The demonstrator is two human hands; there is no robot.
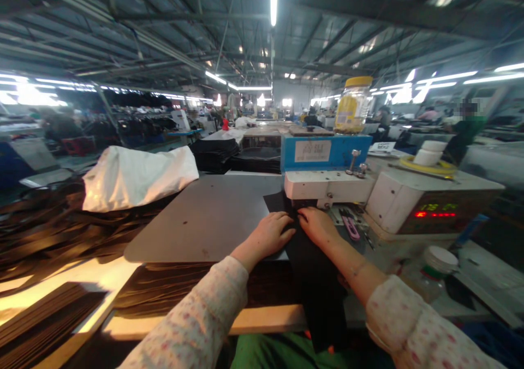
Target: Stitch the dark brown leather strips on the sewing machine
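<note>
A long piece of black fabric (315, 281) runs from under the white machine head (329, 186) down over the table edge towards my lap. My left hand (270, 232) rests palm down at the fabric's left side. Its fingers are stretched forward and the thumb is apart. On the other side, my right hand (318, 226) has its fingers bent against the fabric, close to the machine head; its fingertips are partly hidden. A grey metal plate (204, 210) extends left of the machine. Pink-handled thread snips (351, 228) lie right of my right hand.
Stacked dark fabric pieces (167, 287) lie beneath the plate. A white bag (137, 175) sits on brown strips at left. The blue machine housing (356, 145) carries a yellow-lidded jar (352, 107). A control box (429, 205) and white-lidded jar (438, 268) stand at right.
</note>
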